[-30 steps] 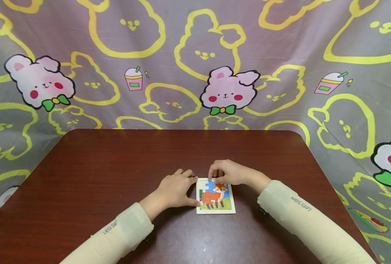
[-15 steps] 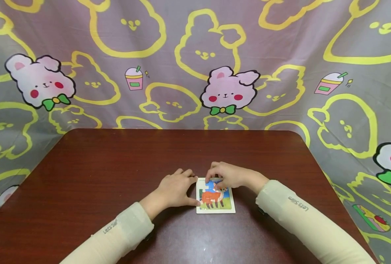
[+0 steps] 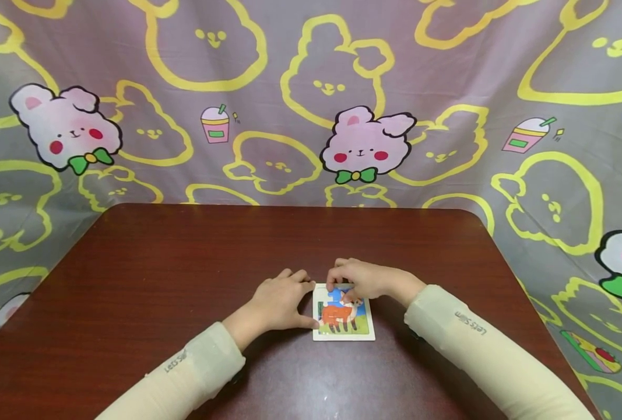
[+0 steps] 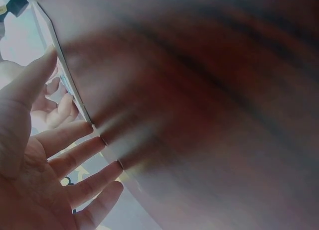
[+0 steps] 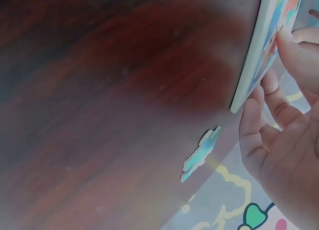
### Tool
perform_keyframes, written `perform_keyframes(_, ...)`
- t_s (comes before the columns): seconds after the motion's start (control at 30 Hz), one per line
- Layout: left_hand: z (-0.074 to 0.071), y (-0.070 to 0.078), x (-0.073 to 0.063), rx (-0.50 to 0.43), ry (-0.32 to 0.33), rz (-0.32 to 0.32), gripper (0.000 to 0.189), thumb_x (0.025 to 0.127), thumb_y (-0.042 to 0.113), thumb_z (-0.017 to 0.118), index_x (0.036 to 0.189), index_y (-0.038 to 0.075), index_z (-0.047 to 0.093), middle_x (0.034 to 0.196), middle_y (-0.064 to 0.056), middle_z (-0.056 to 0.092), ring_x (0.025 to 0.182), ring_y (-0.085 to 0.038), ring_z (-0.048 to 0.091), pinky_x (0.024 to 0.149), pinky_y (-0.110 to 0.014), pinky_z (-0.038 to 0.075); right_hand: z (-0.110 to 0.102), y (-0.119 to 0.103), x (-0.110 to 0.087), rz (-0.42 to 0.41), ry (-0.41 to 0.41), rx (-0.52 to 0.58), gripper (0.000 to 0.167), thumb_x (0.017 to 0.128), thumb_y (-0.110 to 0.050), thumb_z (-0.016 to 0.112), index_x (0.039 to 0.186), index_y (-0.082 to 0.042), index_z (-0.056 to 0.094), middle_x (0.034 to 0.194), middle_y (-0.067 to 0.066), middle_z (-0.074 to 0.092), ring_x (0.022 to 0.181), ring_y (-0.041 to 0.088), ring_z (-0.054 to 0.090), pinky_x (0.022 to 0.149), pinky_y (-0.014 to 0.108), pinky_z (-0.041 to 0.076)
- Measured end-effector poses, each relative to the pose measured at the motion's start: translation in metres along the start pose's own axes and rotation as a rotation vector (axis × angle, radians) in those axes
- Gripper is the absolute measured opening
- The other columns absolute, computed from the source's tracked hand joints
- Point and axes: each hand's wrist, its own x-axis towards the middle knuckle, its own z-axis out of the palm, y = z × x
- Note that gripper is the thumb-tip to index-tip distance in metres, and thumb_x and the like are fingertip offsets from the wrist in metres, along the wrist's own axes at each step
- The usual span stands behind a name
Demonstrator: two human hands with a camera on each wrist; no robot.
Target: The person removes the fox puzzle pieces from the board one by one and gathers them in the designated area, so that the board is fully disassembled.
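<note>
A small fox jigsaw puzzle (image 3: 337, 318) in a white-framed tray (image 3: 344, 337) lies on the table, with a pale gap at its upper left. My left hand (image 3: 279, 300) steadies the tray's left side, fingers spread, thumb at the lower left corner; the left wrist view shows these fingertips along its edge. My right hand (image 3: 365, 279) reaches over the top edge, fingers bent, thumb and index finger on a blue puzzle piece (image 3: 334, 295) beside the fox's head. The hand partly hides that piece. In the right wrist view, the thumb touches the puzzle's face.
One loose puzzle piece (image 5: 202, 153) lies on the table beyond the tray, visible in the right wrist view; my right hand hides it from the head view. The dark red-brown table (image 3: 211, 251) ends at a patterned cloth (image 3: 269, 157) behind and at the sides.
From the tray's top edge, my right hand has shifted slightly left and down onto the puzzle, covering part of the fox's head. My left hand stays in place.
</note>
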Motion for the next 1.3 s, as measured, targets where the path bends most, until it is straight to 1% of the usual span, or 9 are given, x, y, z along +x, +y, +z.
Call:
perform_keyframes(0.27,0.0002,0.0002,0.0001,0.002,-0.004,-0.004,0.080,0.071,0.067,0.077,0.133,0.017,0.064,0.129,0.000,0.061,0.117,-0.024,0.055,0.079,-0.049,0.055,-0.0012,-0.0024,0.0011,0.037,-0.029,0.005,0.025,0.087,-0.009,0.074,0.105,-0.023,0.062,0.105,-0.001,0.051,0.100,0.019,0.043,0.086,0.035,0.041)
perform_keyframes(0.53,0.0008,0.0002,0.0000,0.000,-0.009,-0.004,0.080,0.071,0.067,0.077,0.133,0.017,0.064,0.129,0.000,0.061,0.117,-0.024,0.055,0.079,-0.048,0.055,-0.0019,-0.0051,0.0006,0.052,-0.048,-0.005,0.026,0.088,-0.007,0.073,0.102,-0.024,0.060,0.106,-0.002,0.050,0.101,0.019,0.041,0.086,0.036,0.042)
perform_keyframes(0.7,0.0003,0.0005,-0.0004,-0.001,-0.009,-0.001,0.080,0.072,0.067,0.077,0.133,0.017,0.064,0.129,0.000,0.060,0.117,-0.025,0.055,0.079,-0.048,0.055,-0.0012,-0.0036,0.0016,0.042,-0.047,-0.006,0.027,0.087,-0.006,0.074,0.100,-0.024,0.058,0.105,-0.002,0.048,0.101,0.021,0.040,0.086,0.037,0.040)
perform_keyframes(0.9,-0.0005,0.0006,-0.0005,0.004,-0.009,-0.002,0.080,0.072,0.067,0.077,0.133,0.017,0.064,0.129,0.000,0.060,0.117,-0.025,0.055,0.079,-0.048,0.055,0.0003,-0.0011,0.0000,0.009,-0.012,0.013,0.027,0.086,-0.006,0.074,0.100,-0.024,0.060,0.104,-0.002,0.049,0.101,0.020,0.040,0.087,0.036,0.039)
perform_keyframes(1.0,-0.0002,0.0004,-0.0004,0.007,-0.006,-0.003,0.081,0.071,0.067,0.077,0.133,0.017,0.064,0.129,0.000,0.060,0.118,-0.026,0.055,0.079,-0.048,0.055,0.0010,-0.0004,-0.0004,-0.011,-0.002,0.027,0.025,0.087,-0.006,0.074,0.099,-0.022,0.060,0.102,-0.002,0.051,0.099,0.020,0.042,0.084,0.034,0.040)
perform_keyframes(1.1,0.0000,0.0004,-0.0003,0.008,-0.007,-0.006,0.081,0.071,0.067,0.077,0.133,0.016,0.064,0.129,-0.001,0.061,0.118,-0.026,0.056,0.080,-0.048,0.056,0.0015,0.0006,-0.0002,-0.009,0.004,0.042,0.025,0.088,-0.005,0.073,0.101,-0.021,0.060,0.100,-0.002,0.053,0.095,0.019,0.045,0.081,0.032,0.041)
perform_keyframes(1.23,0.0003,0.0006,-0.0003,0.006,-0.009,-0.007,0.081,0.071,0.067,0.077,0.133,0.016,0.064,0.129,0.000,0.061,0.116,-0.024,0.056,0.079,-0.047,0.056,0.0020,0.0008,-0.0005,0.029,0.006,0.061,0.028,0.089,-0.006,0.072,0.108,-0.023,0.062,0.097,-0.003,0.054,0.091,0.018,0.047,0.078,0.031,0.043)
perform_keyframes(1.3,0.0004,0.0006,-0.0004,0.007,-0.008,-0.007,0.081,0.071,0.067,0.077,0.133,0.016,0.064,0.129,0.000,0.061,0.116,-0.024,0.056,0.079,-0.047,0.056,0.0019,0.0005,-0.0010,0.036,0.007,0.063,0.029,0.089,-0.006,0.072,0.110,-0.023,0.062,0.096,-0.003,0.054,0.091,0.018,0.046,0.078,0.031,0.043)
